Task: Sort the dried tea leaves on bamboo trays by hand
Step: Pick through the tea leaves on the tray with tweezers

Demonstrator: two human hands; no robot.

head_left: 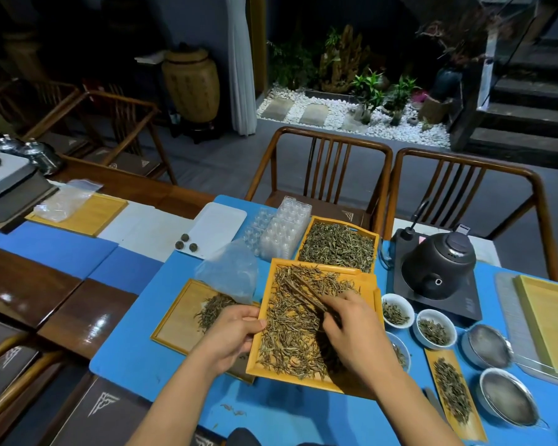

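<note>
Right hand (351,329): fingers (331,302) curled round dark wooden tongs (306,292), tips reaching up-left over the dried tea leaves (290,336). Left hand (231,336): fingers curled under, thumb on top, gripping the left rim of the middle bamboo tray (255,352), tilted and lifted a little above the blue mat (136,342) on the desk (62,304).

Under that tray's left side, a second tray (174,320) with a small heap of leaves and a clear plastic bag (231,273) lying across its far corner. Beyond, touching the far edge, a third tray (339,244) full of greener leaves.

Just right: three white cups (435,328) holding leaves, a narrow tray (453,391) of leaves, two mesh strainers (504,399). Farther back, a black kettle (438,262) on its base. Far left of the trays: clear plastic vials (281,233), a white tray (218,226) with three dark tea balls (184,243).
</note>
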